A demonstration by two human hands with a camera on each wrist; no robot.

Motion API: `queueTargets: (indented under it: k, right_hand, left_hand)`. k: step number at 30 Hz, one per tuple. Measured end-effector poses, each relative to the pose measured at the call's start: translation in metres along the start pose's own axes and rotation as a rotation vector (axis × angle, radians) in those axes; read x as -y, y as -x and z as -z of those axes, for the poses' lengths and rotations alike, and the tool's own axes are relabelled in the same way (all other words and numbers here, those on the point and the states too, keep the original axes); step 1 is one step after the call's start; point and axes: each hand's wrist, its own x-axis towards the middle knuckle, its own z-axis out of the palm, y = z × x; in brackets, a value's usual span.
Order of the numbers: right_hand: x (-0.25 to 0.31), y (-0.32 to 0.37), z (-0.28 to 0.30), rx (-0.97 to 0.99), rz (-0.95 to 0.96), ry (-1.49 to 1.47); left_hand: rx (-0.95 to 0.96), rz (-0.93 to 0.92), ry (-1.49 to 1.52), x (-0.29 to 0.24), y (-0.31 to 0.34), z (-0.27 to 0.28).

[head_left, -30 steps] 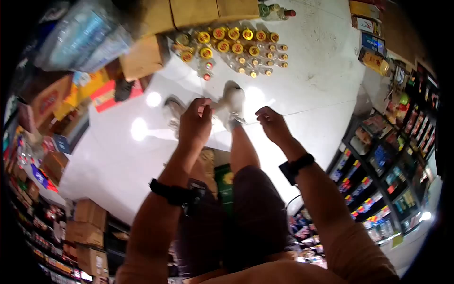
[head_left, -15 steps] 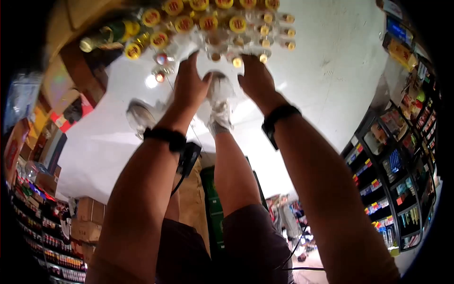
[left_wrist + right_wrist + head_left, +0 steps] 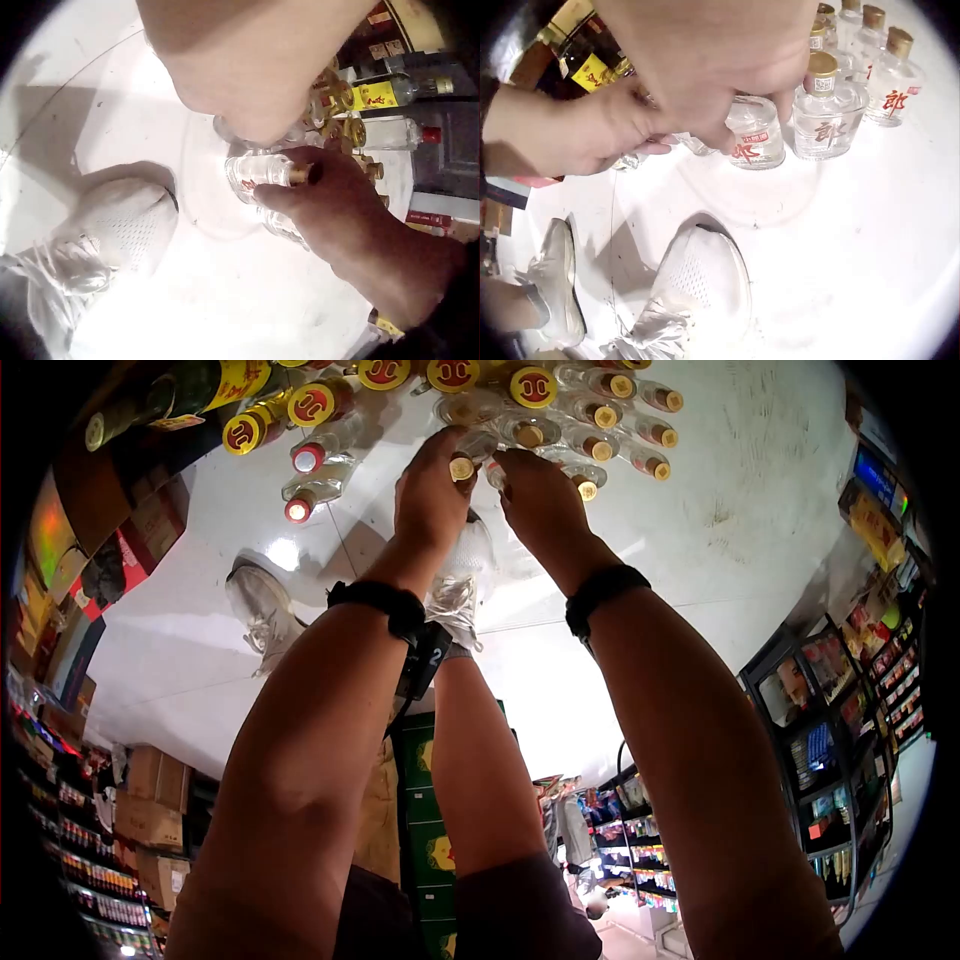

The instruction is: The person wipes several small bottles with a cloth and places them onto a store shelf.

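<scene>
My left hand [image 3: 432, 495] grips a small clear glass bottle with a gold cap [image 3: 461, 467] at the near edge of a group of bottles. Close beside it, my right hand [image 3: 542, 500] holds another small clear bottle [image 3: 756, 139] with red characters on its label, thumb on one side and fingers on the other. That bottle stands on the white floor in the right wrist view. Its gold cap [image 3: 300, 175] shows in the left wrist view. A similar gold-capped bottle [image 3: 830, 116] stands just right of my right hand. My left hand's bottle is mostly hidden by fingers.
Several bottles with yellow-and-red caps [image 3: 453, 372] stand behind. Two red-capped bottles [image 3: 308, 457] are to the left. My white shoes [image 3: 458, 585] are close below the hands. Cardboard boxes [image 3: 150, 780] and stocked shelves [image 3: 815, 730] line the sides.
Both hands have reached forward to the bottles and taken hold of one small bottle each. The head view has moved closer to the group.
</scene>
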Motion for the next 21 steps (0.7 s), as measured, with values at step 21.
queueTargets:
  k: [21]
  right_hand:
    - [0.184,0.069,0.244,0.103,-0.35,-1.541]
  left_hand:
    - [0.437,0.562,1.464,-0.092,0.059,0.317]
